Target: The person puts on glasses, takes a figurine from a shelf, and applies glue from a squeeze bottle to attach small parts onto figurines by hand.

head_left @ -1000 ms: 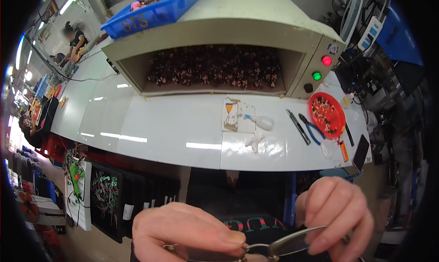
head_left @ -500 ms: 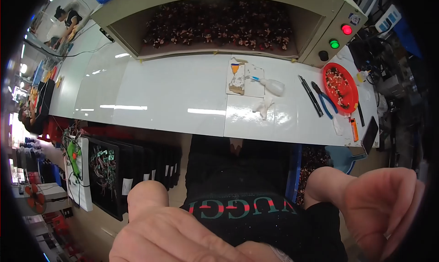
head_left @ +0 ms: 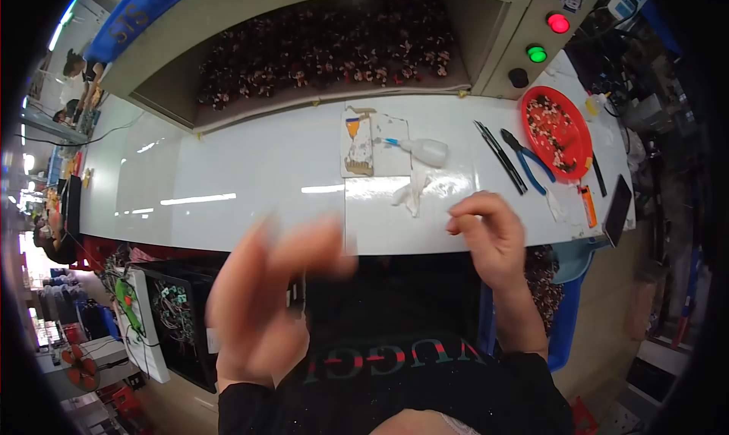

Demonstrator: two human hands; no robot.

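Observation:
My left hand (head_left: pixel 266 298) is raised in front of the table's front edge, at the lower left of the view. Its fingers are smeared by motion, and whether they hold anything cannot be made out. Over the front edge, my right hand (head_left: pixel 493 241) has its fingers curled in towards the thumb, and nothing shows in it. Nearest to it on the table lies a crumpled white tissue (head_left: pixel 412 194). Behind the tissue, a clear squeeze bottle (head_left: pixel 427 152) with a blue tip rests on its side, partly on a stained white tile (head_left: pixel 391 162).
A beige machine (head_left: pixel 497 78) filled with small dark and pink pieces spans the back. To the right lie a black pen-like tool (head_left: pixel 501 158), blue-handled pliers (head_left: pixel 531 165), a red tray (head_left: pixel 583 143), an orange cutter (head_left: pixel 588 206) and a phone (head_left: pixel 618 211). People work far left.
The eyeglasses held earlier are out of sight. My right hand has moved up and left to the table edge and curled. My left hand has lifted. The view has shifted.

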